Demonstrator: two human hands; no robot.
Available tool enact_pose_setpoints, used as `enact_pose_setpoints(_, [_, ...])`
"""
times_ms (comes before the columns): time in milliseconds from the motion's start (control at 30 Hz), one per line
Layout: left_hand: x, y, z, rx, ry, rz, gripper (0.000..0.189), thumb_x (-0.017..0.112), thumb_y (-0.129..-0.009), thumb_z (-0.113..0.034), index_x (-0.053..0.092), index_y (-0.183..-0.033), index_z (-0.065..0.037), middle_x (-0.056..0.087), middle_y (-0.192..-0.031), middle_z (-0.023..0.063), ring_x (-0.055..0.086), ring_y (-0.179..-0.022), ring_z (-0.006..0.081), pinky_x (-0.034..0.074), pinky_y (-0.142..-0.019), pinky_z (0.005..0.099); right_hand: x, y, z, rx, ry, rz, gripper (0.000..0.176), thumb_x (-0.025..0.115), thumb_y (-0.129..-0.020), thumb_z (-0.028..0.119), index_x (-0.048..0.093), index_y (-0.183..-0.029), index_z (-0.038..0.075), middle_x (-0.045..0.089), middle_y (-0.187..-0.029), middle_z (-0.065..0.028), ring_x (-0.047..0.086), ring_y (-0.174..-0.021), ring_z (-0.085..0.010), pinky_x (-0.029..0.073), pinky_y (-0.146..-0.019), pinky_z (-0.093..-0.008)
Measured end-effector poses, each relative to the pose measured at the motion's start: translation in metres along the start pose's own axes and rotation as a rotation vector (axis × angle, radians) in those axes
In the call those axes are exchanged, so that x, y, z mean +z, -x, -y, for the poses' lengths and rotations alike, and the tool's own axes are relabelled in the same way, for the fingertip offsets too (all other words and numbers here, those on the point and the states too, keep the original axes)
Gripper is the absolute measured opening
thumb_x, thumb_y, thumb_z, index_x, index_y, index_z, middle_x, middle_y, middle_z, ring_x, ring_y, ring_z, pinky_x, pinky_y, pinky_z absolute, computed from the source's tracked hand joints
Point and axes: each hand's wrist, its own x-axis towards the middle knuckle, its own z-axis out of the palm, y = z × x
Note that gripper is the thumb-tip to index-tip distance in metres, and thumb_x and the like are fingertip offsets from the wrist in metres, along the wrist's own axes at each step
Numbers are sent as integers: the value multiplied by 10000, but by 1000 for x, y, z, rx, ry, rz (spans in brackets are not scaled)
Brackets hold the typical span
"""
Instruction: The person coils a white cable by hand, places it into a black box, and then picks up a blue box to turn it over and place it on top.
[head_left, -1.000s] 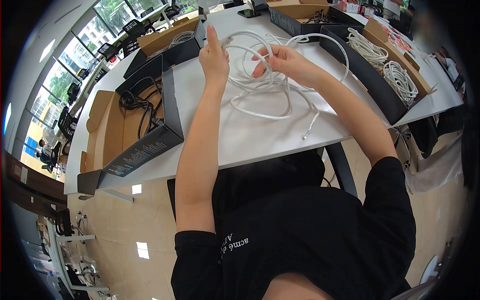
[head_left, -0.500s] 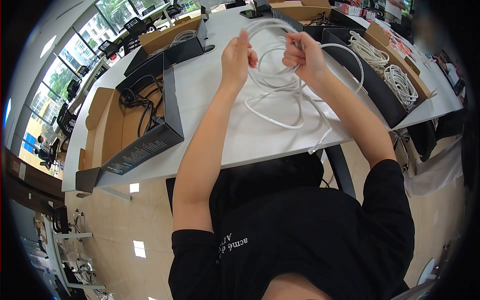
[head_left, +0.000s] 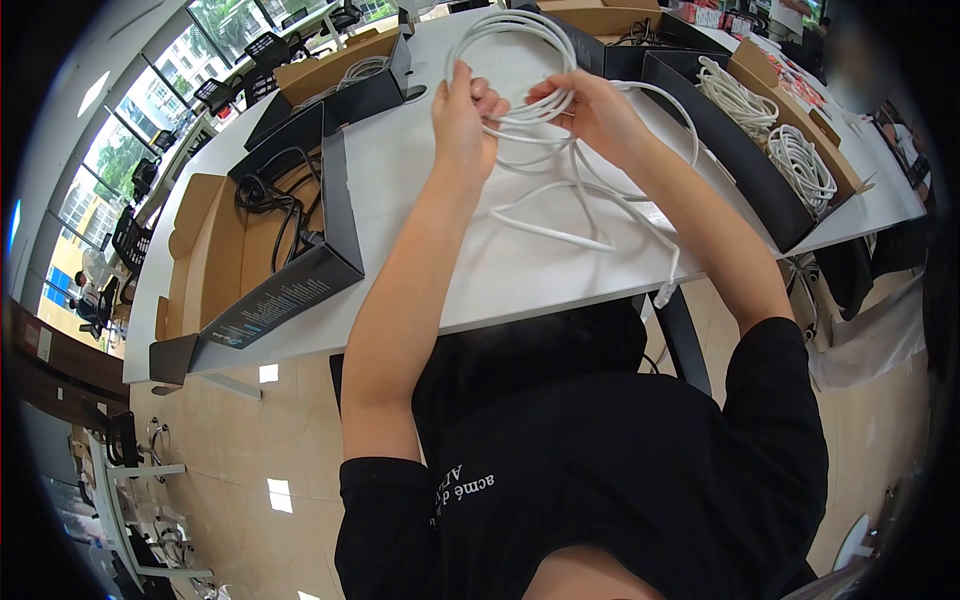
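A white network cable [head_left: 515, 22] forms several round loops held up above the table. My left hand [head_left: 467, 118] is closed around the left side of these loops. On the right side, my right hand [head_left: 592, 112] pinches the cable with its fingertips. From the hands, looser lengths of the same cable trail onto the white table [head_left: 420, 260]. One end, with a clear plug [head_left: 664, 293], hangs over the table's front edge.
To the left, an open black box [head_left: 290, 290] holds black power cords [head_left: 290, 205]. Behind it, another box [head_left: 375, 85] contains coiled pale cable. At right, a long box [head_left: 720, 150] holds bundled white cables [head_left: 800, 165]. A further box [head_left: 600, 50] stands at the back.
The loops have gathered into a neater round coil and moved slightly left. Both hands have come closer together. The plug end has slid right and now hangs past the edge.
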Motion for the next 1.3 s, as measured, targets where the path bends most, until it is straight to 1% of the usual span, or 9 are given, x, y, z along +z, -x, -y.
enact_pose_setpoints(200, [0, -2, -30, -276, -436, 138, 252, 639, -793, -262, 464, -756, -84, 374, -585, -50, 279, -447, 9, 208, -386, 162, 13, 11, 12, -47, 201, 38, 311, 562, -828, 217, 513, -1049, 4, 591, -946, -118, 596, -851, -159, 488, -728, -282])
enact_pose_setpoints(367, [2, 5, -42, -437, -658, 363, 229, 617, -810, -286, 513, -819, -83, 375, -597, -69, 284, -457, -15, 183, -371, 143, 10, 13, 27, 61, 463, 203, 209, 541, -862, 251, 571, -886, 45, 469, -577, 48, 403, -463, -31, 315, -432, -173])
enact_pose_setpoints(500, [13, 9, -44, -349, -817, 359, 271, 624, -801, -303, 532, -882, -61, 425, -637, -50, 331, -490, -9, 239, -403, 149, 9, 14, 21, 125, 372, 247, 325, 567, -835, 374, 507, -756, 64, 336, -497, 66, 241, -417, -41, 185, -408, -211])
enact_pose_setpoints(667, [12, 5, -38, -84, -675, 259, 344, 621, -801, -297, 532, -990, -23, 538, -754, 10, 477, -632, 45, 417, -585, 179, 4, 6, 15, 18, 19, 95, 298, 502, -875, 349, 442, -745, 88, 304, -535, 54, 279, -452, -50, 239, -435, -201])
enact_pose_setpoints(767, [7, 5, -20, -167, -641, 267, 385, 602, -817, -287, 504, -1065, -10, 567, -814, 43, 519, -699, 94, 449, -700, 230, 3, 2, 14, -53, -221, -12, 310, 472, -884, 360, 429, -743, 87, 301, -561, 40, 309, -490, -58, 275, -468, -200])
enact_pose_setpoints(933, [15, 9, 4, -118, -211, 134, 328, 531, -850, -380, 460, -873, -61, 507, -671, 16, 493, -615, 117, 441, -643, 274, -3, -2, 4, -125, -222, -92, 343, 529, -834, 410, 437, -750, 91, 445, -682, -24, 473, -652, -136, 410, -604, -262])
enact_pose_setpoints(1033, [9, 3, -6, -154, -25, 134, 345, 471, -866, -434, 412, -772, -108, 405, -584, -25, 426, -547, 105, 410, -594, 268, 1, -1, 7, -118, -27, -43, 366, 514, -842, 411, 492, -878, 48, 537, -882, -76, 530, -813, -177, 435, -751, -310])
enact_pose_setpoints(1167, [3, 0, -30, -163, -71, 39, 306, 423, -908, -365, 392, -720, -126, 265, -503, -77, 285, -443, 44, 307, -495, 209, -11, 0, 2, -500, 1024, 175, 377, 635, -780, 255, 529, -1062, 28, 557, -1023, -70, 536, -924, -194, 426, -794, -328])
enact_pose_setpoints(1300, [-3, -5, -44, -168, -203, -11, 312, 495, -868, -365, 394, -691, -129, 243, -483, -88, 239, -390, 29, 252, -422, 193, 1, 6, 16, -510, 1339, 190, 231, 653, -747, 185, 616, -933, 53, 576, -975, -61, 562, -846, -196, 458, -721, -329])
